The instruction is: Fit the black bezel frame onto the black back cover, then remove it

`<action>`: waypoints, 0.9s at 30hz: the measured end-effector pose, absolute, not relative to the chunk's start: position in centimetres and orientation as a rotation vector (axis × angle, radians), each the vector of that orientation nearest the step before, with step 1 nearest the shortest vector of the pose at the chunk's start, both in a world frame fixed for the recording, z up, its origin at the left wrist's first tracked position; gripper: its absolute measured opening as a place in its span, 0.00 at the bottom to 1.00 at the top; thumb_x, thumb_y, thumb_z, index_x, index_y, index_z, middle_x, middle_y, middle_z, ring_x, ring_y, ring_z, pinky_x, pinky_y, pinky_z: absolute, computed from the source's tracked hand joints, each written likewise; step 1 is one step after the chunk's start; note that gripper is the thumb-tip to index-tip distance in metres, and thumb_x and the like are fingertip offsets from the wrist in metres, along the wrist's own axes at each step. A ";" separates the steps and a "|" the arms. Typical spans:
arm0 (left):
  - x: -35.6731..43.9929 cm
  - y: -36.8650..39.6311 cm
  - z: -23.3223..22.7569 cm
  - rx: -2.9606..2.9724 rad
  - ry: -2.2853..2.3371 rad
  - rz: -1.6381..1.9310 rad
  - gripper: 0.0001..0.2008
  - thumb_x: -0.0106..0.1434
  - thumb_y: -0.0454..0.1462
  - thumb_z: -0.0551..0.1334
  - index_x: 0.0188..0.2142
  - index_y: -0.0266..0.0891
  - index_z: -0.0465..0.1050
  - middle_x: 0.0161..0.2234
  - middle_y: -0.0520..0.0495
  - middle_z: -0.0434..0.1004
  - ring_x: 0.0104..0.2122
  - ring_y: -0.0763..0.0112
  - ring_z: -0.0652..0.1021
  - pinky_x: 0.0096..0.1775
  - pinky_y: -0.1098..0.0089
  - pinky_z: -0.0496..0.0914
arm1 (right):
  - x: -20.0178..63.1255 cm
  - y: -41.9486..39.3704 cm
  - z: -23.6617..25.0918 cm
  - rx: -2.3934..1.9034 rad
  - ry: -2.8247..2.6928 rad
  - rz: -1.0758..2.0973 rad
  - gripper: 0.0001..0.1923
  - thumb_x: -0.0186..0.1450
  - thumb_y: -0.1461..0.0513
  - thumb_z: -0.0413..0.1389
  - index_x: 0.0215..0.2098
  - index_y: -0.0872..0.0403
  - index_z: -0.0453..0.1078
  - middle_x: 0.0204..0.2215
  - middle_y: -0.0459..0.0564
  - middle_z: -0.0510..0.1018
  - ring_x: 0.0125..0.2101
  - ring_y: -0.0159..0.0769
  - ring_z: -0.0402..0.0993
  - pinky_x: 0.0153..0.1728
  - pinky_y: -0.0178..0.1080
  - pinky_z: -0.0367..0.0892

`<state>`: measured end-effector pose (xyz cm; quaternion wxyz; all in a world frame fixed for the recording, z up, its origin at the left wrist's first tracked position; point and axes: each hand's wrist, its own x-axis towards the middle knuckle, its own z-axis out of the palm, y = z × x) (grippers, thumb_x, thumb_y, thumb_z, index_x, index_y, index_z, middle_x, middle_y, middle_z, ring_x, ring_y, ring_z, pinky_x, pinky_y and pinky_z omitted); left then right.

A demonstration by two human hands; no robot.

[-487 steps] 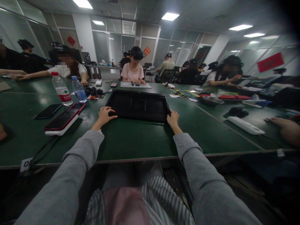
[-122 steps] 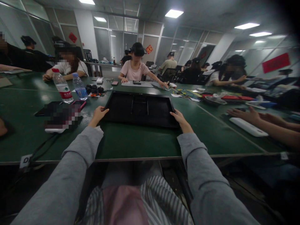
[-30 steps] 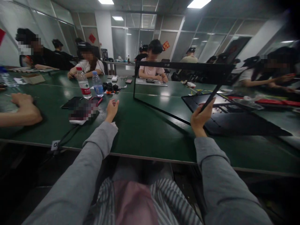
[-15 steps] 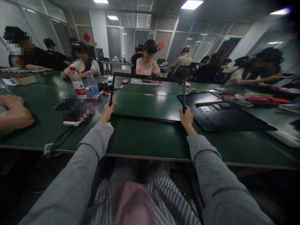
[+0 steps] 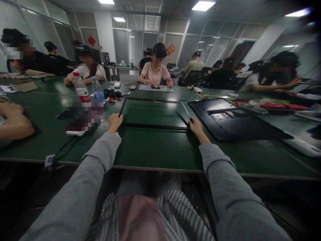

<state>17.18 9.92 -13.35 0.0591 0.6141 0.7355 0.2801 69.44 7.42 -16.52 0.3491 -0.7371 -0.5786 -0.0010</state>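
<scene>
A thin black rectangular frame (image 5: 152, 126) lies flat on the green table (image 5: 155, 147) straight ahead of me. My left hand (image 5: 114, 122) grips its near left corner. My right hand (image 5: 196, 126) holds its near right corner. The table's green surface shows through the frame's open middle. A black back panel (image 5: 233, 122) with raised parts lies flat just to the right of the frame, close to my right hand.
Left of the frame lie phones (image 5: 81, 115) and two water bottles (image 5: 81, 89). Another person's hand (image 5: 13, 117) rests at the far left. Several people sit around the table. A white device (image 5: 301, 145) and cluttered tools lie at the right.
The frame stood tilted up half a second ago; both my hands have lowered it flat onto the table. A second ago only my right hand held it, raised high.
</scene>
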 end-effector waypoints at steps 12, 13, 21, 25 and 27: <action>16.9 10.1 -13.9 1.930 2.351 0.685 0.21 0.69 0.45 0.59 0.52 0.39 0.84 0.48 0.32 0.82 0.52 0.46 0.78 0.53 0.55 0.72 | 68.3 7.0 -15.7 -2.021 -1.361 0.145 0.26 0.63 0.61 0.55 0.59 0.50 0.77 0.53 0.56 0.83 0.57 0.52 0.76 0.63 0.59 0.64; 16.9 10.1 -14.0 1.927 2.342 0.710 0.20 0.69 0.45 0.59 0.51 0.39 0.85 0.47 0.32 0.82 0.51 0.46 0.78 0.53 0.55 0.72 | 68.4 7.0 -15.7 -1.987 -1.352 0.145 0.26 0.62 0.61 0.55 0.59 0.51 0.77 0.52 0.57 0.83 0.56 0.52 0.77 0.63 0.59 0.65; 16.5 10.2 -13.9 1.907 2.279 0.750 0.17 0.67 0.44 0.61 0.47 0.40 0.85 0.45 0.33 0.82 0.49 0.49 0.79 0.52 0.57 0.71 | 68.7 6.5 -15.6 -1.923 -1.353 0.159 0.31 0.56 0.63 0.56 0.59 0.54 0.76 0.50 0.58 0.83 0.55 0.53 0.77 0.61 0.59 0.68; 16.4 10.5 -13.9 1.908 2.254 0.750 0.18 0.69 0.44 0.59 0.47 0.40 0.85 0.49 0.33 0.83 0.50 0.48 0.80 0.51 0.57 0.72 | 68.8 6.6 -15.8 -1.870 -1.386 0.171 0.32 0.56 0.63 0.56 0.59 0.55 0.74 0.51 0.58 0.83 0.56 0.51 0.77 0.61 0.56 0.68; 16.5 10.7 -13.9 1.897 2.217 0.802 0.18 0.70 0.44 0.59 0.48 0.40 0.84 0.51 0.33 0.83 0.51 0.48 0.80 0.51 0.56 0.71 | 69.0 6.7 -16.0 -1.840 -1.432 0.125 0.32 0.56 0.63 0.55 0.60 0.56 0.74 0.50 0.60 0.83 0.55 0.52 0.78 0.60 0.56 0.69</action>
